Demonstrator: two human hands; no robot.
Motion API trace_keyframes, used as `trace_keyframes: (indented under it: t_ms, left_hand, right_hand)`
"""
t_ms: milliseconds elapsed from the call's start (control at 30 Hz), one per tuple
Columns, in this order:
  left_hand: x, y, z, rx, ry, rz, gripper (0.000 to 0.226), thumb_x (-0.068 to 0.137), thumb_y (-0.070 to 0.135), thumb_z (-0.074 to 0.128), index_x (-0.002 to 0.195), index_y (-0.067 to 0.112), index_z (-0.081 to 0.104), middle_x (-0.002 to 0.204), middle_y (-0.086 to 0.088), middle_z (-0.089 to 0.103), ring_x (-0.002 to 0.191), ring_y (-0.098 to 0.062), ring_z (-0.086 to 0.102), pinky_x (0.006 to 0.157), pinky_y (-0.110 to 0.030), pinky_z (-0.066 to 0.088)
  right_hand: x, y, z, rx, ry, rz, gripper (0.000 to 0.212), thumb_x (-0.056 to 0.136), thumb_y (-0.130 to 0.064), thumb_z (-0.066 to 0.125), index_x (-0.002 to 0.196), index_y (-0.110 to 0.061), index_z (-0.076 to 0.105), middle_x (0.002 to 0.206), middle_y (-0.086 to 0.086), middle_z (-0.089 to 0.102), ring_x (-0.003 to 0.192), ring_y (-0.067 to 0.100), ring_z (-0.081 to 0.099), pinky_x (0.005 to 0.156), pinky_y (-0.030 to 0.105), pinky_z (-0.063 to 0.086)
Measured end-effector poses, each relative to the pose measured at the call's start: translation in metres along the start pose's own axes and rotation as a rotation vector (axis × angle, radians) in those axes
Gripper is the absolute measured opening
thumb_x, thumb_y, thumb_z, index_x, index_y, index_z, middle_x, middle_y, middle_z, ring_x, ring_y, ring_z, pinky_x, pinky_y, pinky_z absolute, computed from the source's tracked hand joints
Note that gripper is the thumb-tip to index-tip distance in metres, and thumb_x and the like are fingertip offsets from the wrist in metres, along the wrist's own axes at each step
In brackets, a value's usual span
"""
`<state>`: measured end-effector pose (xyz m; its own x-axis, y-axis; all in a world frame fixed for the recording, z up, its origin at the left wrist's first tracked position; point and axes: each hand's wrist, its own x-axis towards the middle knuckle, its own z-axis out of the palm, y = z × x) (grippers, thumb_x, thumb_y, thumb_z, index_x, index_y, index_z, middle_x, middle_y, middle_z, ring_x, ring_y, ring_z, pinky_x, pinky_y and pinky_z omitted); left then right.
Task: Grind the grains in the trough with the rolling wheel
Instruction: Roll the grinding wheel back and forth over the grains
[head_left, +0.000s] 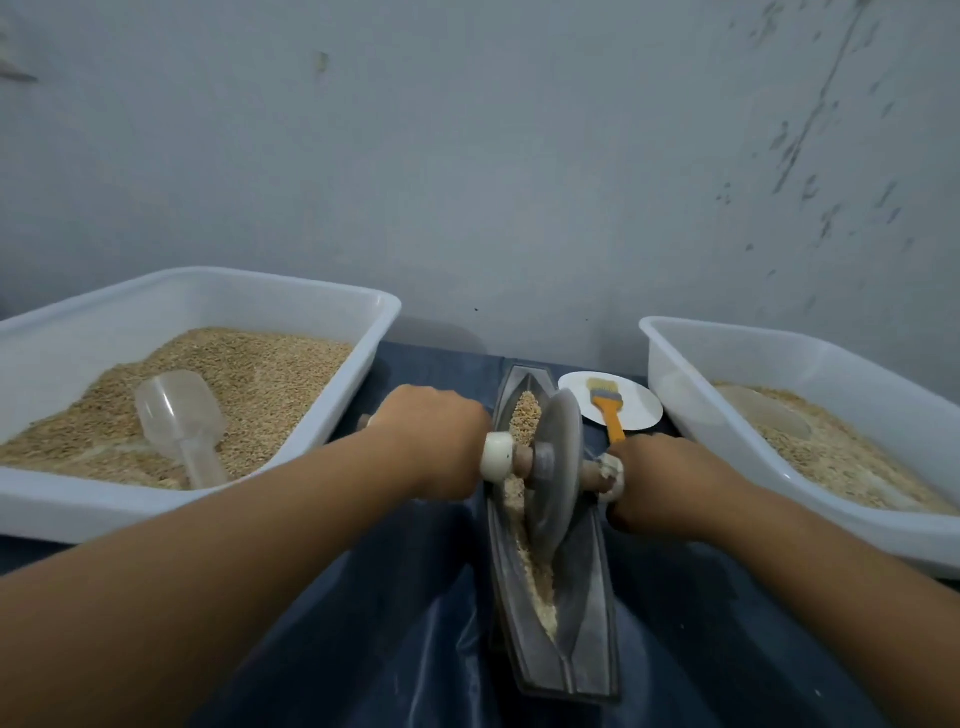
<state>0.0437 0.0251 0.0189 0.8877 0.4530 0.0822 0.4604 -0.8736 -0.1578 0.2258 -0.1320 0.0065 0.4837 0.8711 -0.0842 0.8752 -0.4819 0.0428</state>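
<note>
Two bare forearms reach in from the lower corners of the frame over a dark blue cloth (395, 649) that covers the table. At lower centre, the near tip of a long, boat-shaped grey trough (582, 654) lies on the cloth and runs away toward the wall.

A thin line of pale crushed grains (540, 587) sits in its groove. The grey rolling wheel (553, 467) stands on edge in the groove near the trough's middle, tilted slightly to the right, on an axle that sticks out to both sides.

The left hand (431, 441) is clamped around the left end of the axle, just beside a white collar (496, 456). The right hand (657, 480) is clamped around the right end, where a white wrap shows at the fist. Past the wheel, whole grains fill the far end of the groove.

Just right of the trough's far end, a white plate (639, 410) carries an orange-handled brush (608, 408).

At left centre, a white plastic tub (291, 291) holds grain and a clear scoop (182, 415). At right centre, a second white tub (779, 348) holds paler ground grain. A grey-blue wall (467, 156) fills the upper frame.
</note>
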Motion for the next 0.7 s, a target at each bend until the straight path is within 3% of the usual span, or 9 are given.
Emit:
trace_keyframes:
  t_ms: [133, 300, 400, 500, 600, 700]
  left_hand:
    - [-0.015, -0.002, 0.013, -0.036, 0.035, -0.030, 0.017, 0.071, 0.034, 0.066, 0.081, 0.032, 0.053, 0.070, 0.008, 0.056, 0.059, -0.007, 0.050, 0.052, -0.025, 0.033]
    - [0.004, -0.006, 0.007, -0.120, -0.048, -0.074, 0.021, 0.074, 0.032, 0.067, 0.093, 0.030, 0.059, 0.080, 0.007, 0.061, 0.073, -0.015, 0.059, 0.065, -0.031, 0.048]
    - [-0.001, -0.003, 0.005, -0.116, -0.049, -0.062, 0.021, 0.074, 0.033, 0.068, 0.092, 0.031, 0.057, 0.079, 0.008, 0.060, 0.073, -0.013, 0.058, 0.065, -0.030, 0.046]
    - [-0.023, -0.001, 0.010, -0.089, -0.030, -0.054, 0.020, 0.073, 0.035, 0.067, 0.080, 0.034, 0.048, 0.074, 0.010, 0.057, 0.067, -0.009, 0.055, 0.061, -0.027, 0.042]
    - [-0.035, 0.001, 0.018, -0.071, 0.015, -0.074, 0.020, 0.075, 0.036, 0.064, 0.073, 0.035, 0.044, 0.072, 0.010, 0.056, 0.066, -0.008, 0.054, 0.061, -0.027, 0.044]
    - [-0.025, 0.002, 0.014, -0.075, 0.021, -0.109, 0.013, 0.077, 0.034, 0.064, 0.085, 0.033, 0.053, 0.076, 0.009, 0.058, 0.069, -0.012, 0.056, 0.062, -0.028, 0.043]
  right_hand:
    - [-0.004, -0.005, -0.002, -0.115, 0.031, -0.019, 0.015, 0.073, -0.034, 0.065, 0.070, -0.030, 0.051, 0.071, -0.010, 0.058, 0.065, 0.006, 0.055, 0.055, 0.026, 0.043]
    - [0.013, -0.014, -0.011, -0.147, 0.126, -0.010, 0.016, 0.077, -0.026, 0.060, 0.069, -0.029, 0.046, 0.073, -0.008, 0.056, 0.068, 0.014, 0.055, 0.064, 0.029, 0.047]
    - [0.005, -0.013, -0.012, -0.114, 0.068, -0.026, 0.016, 0.077, -0.027, 0.063, 0.071, -0.028, 0.049, 0.075, -0.008, 0.058, 0.068, 0.012, 0.056, 0.065, 0.029, 0.050]
    - [-0.014, -0.010, -0.012, -0.104, -0.006, -0.078, 0.019, 0.073, -0.033, 0.068, 0.070, -0.029, 0.050, 0.069, -0.009, 0.057, 0.063, 0.008, 0.055, 0.055, 0.026, 0.044]
    - [-0.021, -0.010, -0.006, -0.143, 0.073, -0.101, 0.014, 0.069, -0.033, 0.062, 0.066, -0.029, 0.049, 0.064, -0.008, 0.056, 0.058, 0.008, 0.053, 0.049, 0.024, 0.037]
    - [-0.009, -0.013, -0.006, -0.179, 0.151, -0.052, 0.014, 0.075, -0.034, 0.058, 0.069, -0.029, 0.046, 0.069, -0.008, 0.055, 0.061, 0.009, 0.050, 0.056, 0.027, 0.042]
